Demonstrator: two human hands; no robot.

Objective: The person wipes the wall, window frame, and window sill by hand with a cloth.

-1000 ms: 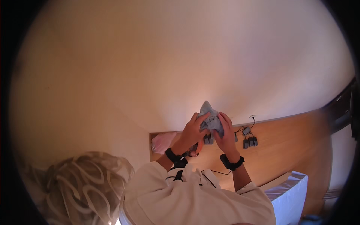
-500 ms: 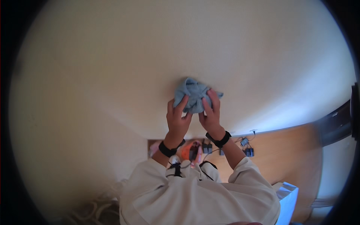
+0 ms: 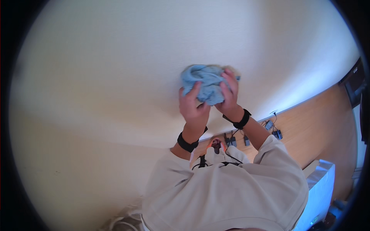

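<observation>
A crumpled light-blue cloth (image 3: 206,82) is pressed against the pale wall (image 3: 135,69) in front of me. My left hand (image 3: 192,106) grips its lower left part, thumb and fingers bent into the folds. On the right side, my right hand (image 3: 230,94) is closed on the same cloth, fingers angled upward over it. The palms are close together below the cloth, and the fingertips behind it are hidden. Each wrist wears a black band.
Black power adapters with cables (image 3: 233,140) lie on the wooden floor (image 3: 308,119) along the wall's foot. A white box-like object (image 3: 320,188) stands at my right. At the far right is a dark piece of furniture (image 3: 354,82). A patterned fabric (image 3: 125,221) shows at lower left.
Both hands have moved the cloth upward and slightly right in the picture. It looks more bunched and spread at the top. The whole view has tilted, and the wall looks brighter.
</observation>
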